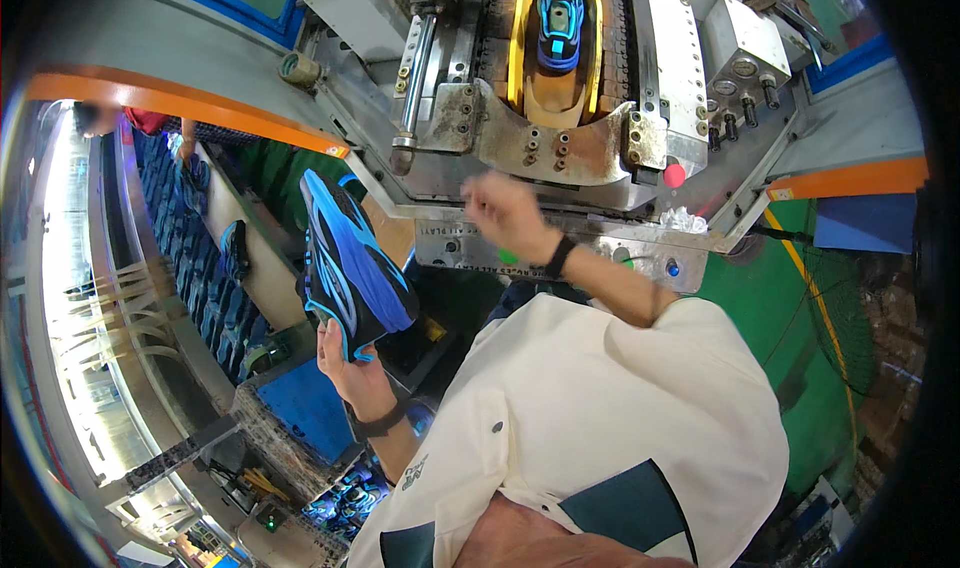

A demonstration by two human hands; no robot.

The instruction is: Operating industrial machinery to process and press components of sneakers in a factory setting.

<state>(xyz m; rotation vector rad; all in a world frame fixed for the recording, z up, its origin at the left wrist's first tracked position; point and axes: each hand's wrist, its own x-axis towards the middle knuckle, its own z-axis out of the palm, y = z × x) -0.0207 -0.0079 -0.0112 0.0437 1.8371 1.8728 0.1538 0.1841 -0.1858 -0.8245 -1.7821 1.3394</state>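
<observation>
My left hand point(352, 373) grips the heel end of a black and blue sports shoe point(350, 263) and holds it up, toe pointing away, to the left of my body. My right hand point(505, 211) is raised in front of the grey metal press machine point(560, 143), fingers loosely curled, holding nothing; it is blurred. A second blue and black shoe point(559, 26) sits upright inside the machine's yellow-lined cradle at the top middle. Each wrist bears a dark band.
A conveyor point(215, 288) with blue slats runs down the left and carries another dark shoe point(234, 248). A person in red point(150, 123) stands at its far end. Round buttons point(675, 175) sit on the machine's front. The floor point(800, 338) is green.
</observation>
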